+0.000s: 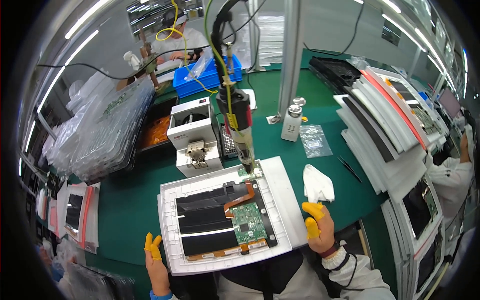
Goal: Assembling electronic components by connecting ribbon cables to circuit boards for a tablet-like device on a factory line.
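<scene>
Clearly, white labels [257, 244] sit low on the panel [220, 216].

Bright ceiling tubes [87, 18], dark bowed rim

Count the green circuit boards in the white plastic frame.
2: one large green board right of centre in the white plastic frame, one small green board at its far edge, below the black-and-red power tool. Others may be hidden.

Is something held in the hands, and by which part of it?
Nothing appears held: the left hand is beside the white-framed panel, the right hand near its right side; contact there is unclear.
</scene>
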Motion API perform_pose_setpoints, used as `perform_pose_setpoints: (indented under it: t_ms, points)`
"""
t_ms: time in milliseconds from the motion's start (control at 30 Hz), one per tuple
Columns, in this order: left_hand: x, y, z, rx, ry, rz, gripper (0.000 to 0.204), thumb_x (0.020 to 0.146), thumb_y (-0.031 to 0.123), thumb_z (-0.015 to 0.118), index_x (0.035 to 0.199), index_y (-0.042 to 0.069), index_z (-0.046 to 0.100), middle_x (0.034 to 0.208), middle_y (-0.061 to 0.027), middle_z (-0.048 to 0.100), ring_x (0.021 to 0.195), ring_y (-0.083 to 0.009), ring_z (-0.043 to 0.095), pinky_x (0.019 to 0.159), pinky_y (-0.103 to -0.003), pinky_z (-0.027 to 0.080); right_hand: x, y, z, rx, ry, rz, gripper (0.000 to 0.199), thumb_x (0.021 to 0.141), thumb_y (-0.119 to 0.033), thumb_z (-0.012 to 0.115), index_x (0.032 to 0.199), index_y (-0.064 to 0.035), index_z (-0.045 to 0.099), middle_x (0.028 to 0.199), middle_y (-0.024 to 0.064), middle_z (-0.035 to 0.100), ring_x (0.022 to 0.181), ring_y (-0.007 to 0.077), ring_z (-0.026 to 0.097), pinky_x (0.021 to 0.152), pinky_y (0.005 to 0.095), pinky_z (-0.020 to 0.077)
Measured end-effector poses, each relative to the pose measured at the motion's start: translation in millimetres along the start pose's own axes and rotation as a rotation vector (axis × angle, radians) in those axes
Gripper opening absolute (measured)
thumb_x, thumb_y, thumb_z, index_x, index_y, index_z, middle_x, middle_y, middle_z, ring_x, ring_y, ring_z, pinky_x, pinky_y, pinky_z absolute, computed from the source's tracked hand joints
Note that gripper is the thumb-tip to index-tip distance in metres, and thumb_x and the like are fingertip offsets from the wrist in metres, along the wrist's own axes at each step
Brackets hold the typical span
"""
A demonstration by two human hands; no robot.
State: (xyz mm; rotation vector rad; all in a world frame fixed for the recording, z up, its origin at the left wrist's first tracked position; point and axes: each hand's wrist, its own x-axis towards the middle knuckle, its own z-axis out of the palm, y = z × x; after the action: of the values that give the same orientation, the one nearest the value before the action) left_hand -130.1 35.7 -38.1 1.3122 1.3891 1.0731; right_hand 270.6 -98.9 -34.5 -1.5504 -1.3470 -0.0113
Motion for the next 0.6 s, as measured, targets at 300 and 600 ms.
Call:
perform_pose_setpoints:
  t_ms: [300,600]
  points:
    - [-24.0,53.1,-0.2,-0.110,-0.113,-0.030,0.052,0.095,0.004,0.050,0.142,-0.005,0.030,0.133,-0.0183,0.049,0.118,-0.0197,0.050,0.100,-0.027,0.039,31.4,-22.9,10.1,0.014,-0.304,0.390,0.056,0.084,-0.019,0.068,0.129,0.0054,0.045,0.106,0.0180,0.064,0.090,0.0293,0.064,0.077,0.0379,0.0506]
    - [-4.3,48.0,-11.6,-0.219,-0.107,-0.318,0.043,0.092,0.007,0.037,0.134,0.000,0.040,0.122,-0.0130,0.053,0.104,-0.0202,0.054,0.091,-0.031,0.044,67.2,-25.6,27.4,-0.018,-0.616,0.669,0.055,0.086,-0.023,0.063,0.127,0.0103,0.047,0.110,0.0262,0.063,0.097,0.0355,0.064,0.081,0.0369,0.0506]
